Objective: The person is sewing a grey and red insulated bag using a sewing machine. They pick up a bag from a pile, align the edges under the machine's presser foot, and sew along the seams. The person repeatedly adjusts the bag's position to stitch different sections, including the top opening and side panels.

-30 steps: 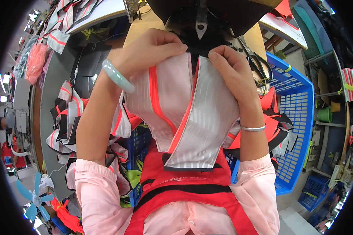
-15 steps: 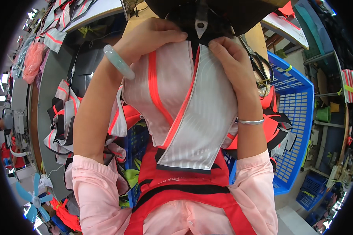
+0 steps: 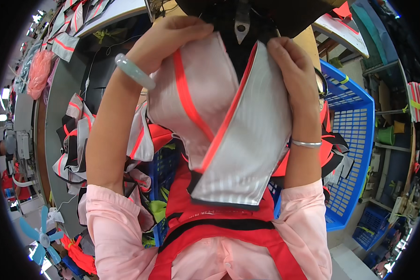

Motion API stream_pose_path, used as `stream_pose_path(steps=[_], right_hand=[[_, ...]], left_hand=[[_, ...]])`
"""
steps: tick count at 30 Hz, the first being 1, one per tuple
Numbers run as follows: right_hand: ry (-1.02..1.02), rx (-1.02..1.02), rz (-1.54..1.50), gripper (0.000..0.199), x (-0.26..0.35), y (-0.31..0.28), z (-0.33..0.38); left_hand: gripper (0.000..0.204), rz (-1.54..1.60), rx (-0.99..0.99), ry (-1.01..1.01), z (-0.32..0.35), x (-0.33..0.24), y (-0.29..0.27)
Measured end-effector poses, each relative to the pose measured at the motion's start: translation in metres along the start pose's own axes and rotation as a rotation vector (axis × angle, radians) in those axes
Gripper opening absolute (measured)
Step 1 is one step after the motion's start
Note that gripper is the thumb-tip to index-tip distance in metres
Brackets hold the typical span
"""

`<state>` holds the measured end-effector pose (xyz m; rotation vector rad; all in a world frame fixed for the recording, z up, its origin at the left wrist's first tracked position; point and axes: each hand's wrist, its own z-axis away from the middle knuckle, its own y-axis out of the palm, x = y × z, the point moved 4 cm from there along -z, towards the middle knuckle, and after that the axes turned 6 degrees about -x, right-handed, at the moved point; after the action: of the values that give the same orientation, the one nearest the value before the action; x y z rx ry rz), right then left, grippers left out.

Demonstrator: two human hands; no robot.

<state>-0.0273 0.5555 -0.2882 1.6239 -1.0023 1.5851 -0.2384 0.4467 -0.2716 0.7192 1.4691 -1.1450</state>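
A light grey fabric piece [image 3: 252, 135] with red-orange trim and a dark lower edge hangs in a V shape over my red apron. My left hand [image 3: 184, 35] pinches its upper left corner between thumb and fingers. At the upper right corner, my right hand [image 3: 291, 60] grips the other panel with curled fingers. Between the two held corners a gap shows dark material. Just beyond the gap is a pointed metal plate [image 3: 241, 29] on a dark machine [image 3: 275, 16]. Both hands are raised close to that machine's near side.
To the right stands a blue plastic basket [image 3: 354, 149] with orange and black pieces beside it. Grey, black and orange pieces [image 3: 74, 140] are heaped at my left. A wooden table edge [image 3: 308, 44] runs under the machine. Black scissor handles [image 3: 321, 83] show beside my right wrist.
My hands have moved apart, the left one to the left and up, the right one to the right. The fabric's upper gap has widened and its panels have spread.
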Motion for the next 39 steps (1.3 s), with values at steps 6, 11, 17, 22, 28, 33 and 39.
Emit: stream_pose_path(steps=[6, 11, 17, 22, 28, 33, 39], right_hand=[[-0.265, 0.383, 0.295, 0.045, -0.004, 0.020, 0.060], [-0.071, 0.665, 0.329, 0.031, -0.031, 0.041, 0.095], [-0.081, 0.676, 0.107, 0.030, -0.018, 0.030, 0.117], [-0.154, 0.583, -0.031, 0.046, 0.039, -0.008, 0.104], [0.002, 0.348, -0.047, 0.021, 0.023, -0.009, 0.058], [0.008, 0.295, -0.078, 0.016, 0.015, 0.005, 0.042], [-0.012, 0.294, -0.025, 0.015, 0.002, 0.014, 0.021]], left_hand=[[0.025, -0.063, 0.220, 0.074, 0.037, -0.006, 0.025], [0.025, -0.346, 0.031, 0.215, 0.075, -0.012, 0.042], [0.018, -0.272, -0.082, 0.245, 0.105, -0.029, 0.052], [0.015, -0.347, 0.033, 0.465, 0.107, -0.078, 0.058], [0.024, -0.284, 0.064, 0.243, 0.075, -0.057, 0.054], [0.027, -0.254, 0.083, 0.120, 0.057, -0.043, 0.046], [0.029, -0.194, 0.101, 0.085, 0.038, -0.024, 0.040]])
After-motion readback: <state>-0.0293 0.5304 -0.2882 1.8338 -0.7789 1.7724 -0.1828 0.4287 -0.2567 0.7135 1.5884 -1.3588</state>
